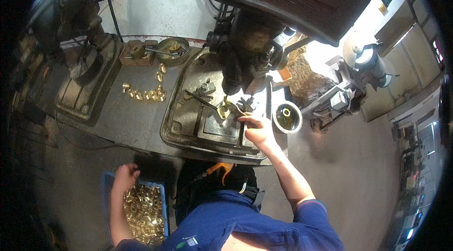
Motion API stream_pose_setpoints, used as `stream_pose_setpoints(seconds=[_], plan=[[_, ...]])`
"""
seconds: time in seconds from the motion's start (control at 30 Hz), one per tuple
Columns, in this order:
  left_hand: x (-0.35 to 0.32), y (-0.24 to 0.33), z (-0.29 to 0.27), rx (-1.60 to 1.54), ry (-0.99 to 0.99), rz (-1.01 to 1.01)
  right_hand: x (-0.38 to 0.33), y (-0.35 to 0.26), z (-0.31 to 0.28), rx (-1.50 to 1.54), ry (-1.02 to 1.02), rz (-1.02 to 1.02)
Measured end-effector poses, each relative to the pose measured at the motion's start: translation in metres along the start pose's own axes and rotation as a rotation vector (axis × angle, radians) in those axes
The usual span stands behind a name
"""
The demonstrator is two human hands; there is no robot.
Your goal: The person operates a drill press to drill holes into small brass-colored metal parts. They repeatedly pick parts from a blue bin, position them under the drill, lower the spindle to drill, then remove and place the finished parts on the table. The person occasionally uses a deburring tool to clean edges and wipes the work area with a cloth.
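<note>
My right hand (258, 131) is over the drill press table (184, 131), its fingers pinched around a thin, light, slightly curved tool whose kind I cannot make out. Just left of it, a flat brass fitting (223, 111) sits on the metal fixture plate (219, 127), right under the drill bit (225, 97). A dark bar (202, 100) reaches to the fitting from the left. My left hand (126, 176) is above the far end of a blue bin (166, 204) full of brass fittings (145, 211). Its fingers are curled, and whatever they hold is hidden.
Several brass fittings (147, 95) lie on the bench left of the press. Behind them are a round pan (172, 50) and a metal block (137, 52). A bowl of dark liquid (287, 117) stands at right. An orange air gun (222, 171) hangs at the bench's front edge.
</note>
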State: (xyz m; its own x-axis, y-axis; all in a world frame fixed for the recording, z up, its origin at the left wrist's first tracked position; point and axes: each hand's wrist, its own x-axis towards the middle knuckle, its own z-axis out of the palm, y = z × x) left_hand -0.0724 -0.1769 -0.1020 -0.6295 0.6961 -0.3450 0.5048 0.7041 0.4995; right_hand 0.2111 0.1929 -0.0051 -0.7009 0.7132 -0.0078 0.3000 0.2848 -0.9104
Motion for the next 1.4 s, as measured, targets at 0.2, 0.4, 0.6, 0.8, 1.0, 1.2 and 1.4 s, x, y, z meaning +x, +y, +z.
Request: stream_pose_setpoints(seconds=[0.2, 0.4, 0.6, 0.8, 1.0, 1.2, 1.4], plan=[[0.039, 0.034, -0.034, -0.012, 0.079, 0.136, -0.039, -0.018, -0.035, 0.015, 0.135, -0.079], [0.124, 0.05, -0.057, -0.101, 0.203, 0.186, -0.066, 0.02, -0.092, -0.207, 0.356, -0.238], [0.208, 0.069, -0.058, 0.066, 0.471, 0.104, -0.055, 0.08, -0.104, -0.721, 0.436, -0.277], [0.234, 0.082, -0.063, 0.266, 0.458, 0.115, -0.056, 0.103, -0.096, -0.865, 0.447, -0.191], [0.236, 0.066, -0.068, 0.384, 0.42, 0.202, -0.054, 0.106, -0.098, -1.014, 0.427, -0.222], [0.152, 0.106, -0.079, 0.139, 0.586, 0.246, -0.076, 0.014, -0.074, -0.433, 0.342, -0.3], [0.055, 0.229, -0.012, -0.274, 0.278, 0.646, -0.063, -0.02, 0.018, 0.09, -0.211, -0.263]])
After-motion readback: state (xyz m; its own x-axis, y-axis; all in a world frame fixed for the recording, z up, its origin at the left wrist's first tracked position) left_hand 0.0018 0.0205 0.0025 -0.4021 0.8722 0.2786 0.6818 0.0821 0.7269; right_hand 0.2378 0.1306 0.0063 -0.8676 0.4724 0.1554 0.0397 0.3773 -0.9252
